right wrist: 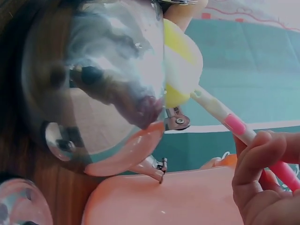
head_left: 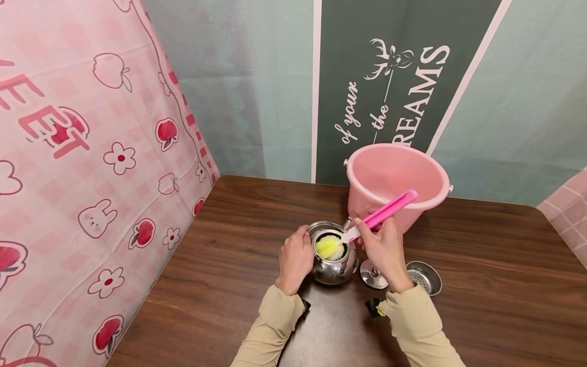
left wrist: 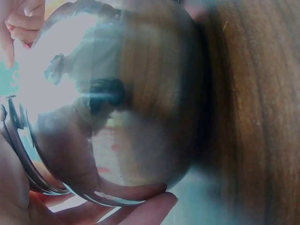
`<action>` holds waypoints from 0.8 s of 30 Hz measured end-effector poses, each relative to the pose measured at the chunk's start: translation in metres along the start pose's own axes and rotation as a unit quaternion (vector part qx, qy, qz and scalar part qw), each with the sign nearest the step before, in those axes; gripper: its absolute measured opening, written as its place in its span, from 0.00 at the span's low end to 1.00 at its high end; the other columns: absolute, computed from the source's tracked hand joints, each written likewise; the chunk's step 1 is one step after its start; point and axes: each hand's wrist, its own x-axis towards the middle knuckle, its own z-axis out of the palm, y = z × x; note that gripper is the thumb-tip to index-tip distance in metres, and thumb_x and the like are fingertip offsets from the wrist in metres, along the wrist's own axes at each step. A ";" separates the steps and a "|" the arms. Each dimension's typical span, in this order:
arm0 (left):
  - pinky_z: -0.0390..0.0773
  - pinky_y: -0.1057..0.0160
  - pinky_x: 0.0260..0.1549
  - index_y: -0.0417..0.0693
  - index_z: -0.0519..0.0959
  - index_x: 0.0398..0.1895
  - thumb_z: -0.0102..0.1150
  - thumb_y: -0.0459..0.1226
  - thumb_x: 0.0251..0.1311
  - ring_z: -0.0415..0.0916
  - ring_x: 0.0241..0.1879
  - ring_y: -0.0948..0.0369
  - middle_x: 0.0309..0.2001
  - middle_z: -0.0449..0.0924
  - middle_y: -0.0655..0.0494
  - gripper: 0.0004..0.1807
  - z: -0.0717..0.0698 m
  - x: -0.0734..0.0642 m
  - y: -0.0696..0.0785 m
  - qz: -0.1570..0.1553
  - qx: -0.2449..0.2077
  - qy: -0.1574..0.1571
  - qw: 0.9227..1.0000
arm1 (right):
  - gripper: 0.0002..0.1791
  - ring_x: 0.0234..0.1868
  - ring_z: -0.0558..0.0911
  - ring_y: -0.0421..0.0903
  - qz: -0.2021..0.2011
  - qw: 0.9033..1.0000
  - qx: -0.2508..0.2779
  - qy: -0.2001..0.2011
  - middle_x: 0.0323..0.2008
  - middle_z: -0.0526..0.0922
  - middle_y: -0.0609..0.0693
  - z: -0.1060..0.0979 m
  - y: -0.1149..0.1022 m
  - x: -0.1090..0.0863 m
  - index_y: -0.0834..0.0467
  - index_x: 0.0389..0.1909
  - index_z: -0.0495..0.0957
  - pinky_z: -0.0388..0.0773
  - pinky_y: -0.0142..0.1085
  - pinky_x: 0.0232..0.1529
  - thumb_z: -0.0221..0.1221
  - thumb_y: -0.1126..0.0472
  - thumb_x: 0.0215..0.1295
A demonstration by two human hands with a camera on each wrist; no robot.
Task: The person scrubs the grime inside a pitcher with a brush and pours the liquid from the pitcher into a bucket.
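One left hand (head_left: 295, 257), grip cupping round silver metal teapot (head_left: 334, 272) | right grip (head_left: 384, 250) pinching pink-handled yellow-white sponge brush (head_left: 387, 210) at teapot's mouth

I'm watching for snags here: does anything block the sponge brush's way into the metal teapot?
Nothing visible does. The right hand holds the sponge brush with its head right at the uncovered mouth of the teapot; the lid and strainer lie off to the side.
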 end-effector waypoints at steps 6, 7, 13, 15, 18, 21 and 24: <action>0.77 0.43 0.38 0.52 0.79 0.56 0.38 0.41 0.71 0.81 0.47 0.42 0.52 0.83 0.51 0.20 -0.001 0.000 -0.001 -0.002 0.000 -0.001 1.000 | 0.19 0.22 0.77 0.36 -0.047 0.996 -0.047 -0.052 0.36 0.83 0.64 0.000 -0.008 0.006 0.66 0.53 0.68 0.75 0.30 0.23 0.58 0.61 0.67; 0.77 0.43 0.38 0.52 0.79 0.55 0.38 0.41 0.71 0.81 0.47 0.43 0.52 0.83 0.51 0.20 -0.001 0.000 -0.001 -0.002 0.000 0.000 1.000 | 0.17 0.22 0.76 0.36 -0.052 0.995 -0.052 -0.064 0.37 0.82 0.64 0.000 -0.011 0.007 0.65 0.52 0.68 0.74 0.30 0.23 0.57 0.61 0.67; 0.77 0.43 0.39 0.53 0.79 0.55 0.38 0.41 0.70 0.81 0.47 0.44 0.51 0.83 0.51 0.20 -0.001 0.000 -0.002 0.000 0.003 0.001 1.000 | 0.11 0.18 0.75 0.43 -0.067 0.987 -0.103 -0.108 0.23 0.77 0.57 0.001 -0.027 0.005 0.62 0.42 0.69 0.72 0.33 0.17 0.58 0.60 0.67; 0.77 0.43 0.38 0.53 0.79 0.54 0.38 0.41 0.70 0.81 0.47 0.44 0.51 0.83 0.52 0.20 -0.001 0.000 -0.002 0.000 0.005 0.002 1.000 | 0.11 0.18 0.73 0.42 -0.087 0.982 -0.130 -0.109 0.22 0.77 0.55 0.002 -0.032 0.002 0.62 0.42 0.69 0.72 0.33 0.18 0.58 0.60 0.67; 0.77 0.43 0.38 0.53 0.79 0.54 0.38 0.41 0.70 0.81 0.47 0.44 0.51 0.84 0.52 0.19 -0.001 0.001 -0.002 0.000 0.006 0.002 1.000 | 0.12 0.20 0.72 0.41 -0.133 0.971 -0.167 -0.106 0.25 0.77 0.53 0.005 -0.039 -0.003 0.63 0.44 0.70 0.71 0.32 0.22 0.59 0.60 0.66; 0.77 0.43 0.38 0.53 0.79 0.53 0.38 0.41 0.70 0.81 0.46 0.44 0.50 0.84 0.52 0.19 -0.001 0.001 -0.001 0.001 0.007 0.002 1.000 | 0.13 0.21 0.71 0.41 -0.182 0.958 -0.196 -0.100 0.26 0.78 0.51 0.009 -0.044 -0.008 0.62 0.46 0.70 0.71 0.33 0.25 0.59 0.62 0.66; 0.77 0.43 0.38 0.53 0.79 0.53 0.38 0.41 0.70 0.81 0.46 0.43 0.50 0.84 0.51 0.19 -0.001 0.000 -0.001 0.007 0.010 0.001 1.000 | 0.12 0.23 0.73 0.42 -0.224 0.946 -0.212 -0.099 0.24 0.77 0.50 0.013 -0.047 -0.012 0.62 0.45 0.70 0.73 0.36 0.28 0.60 0.64 0.64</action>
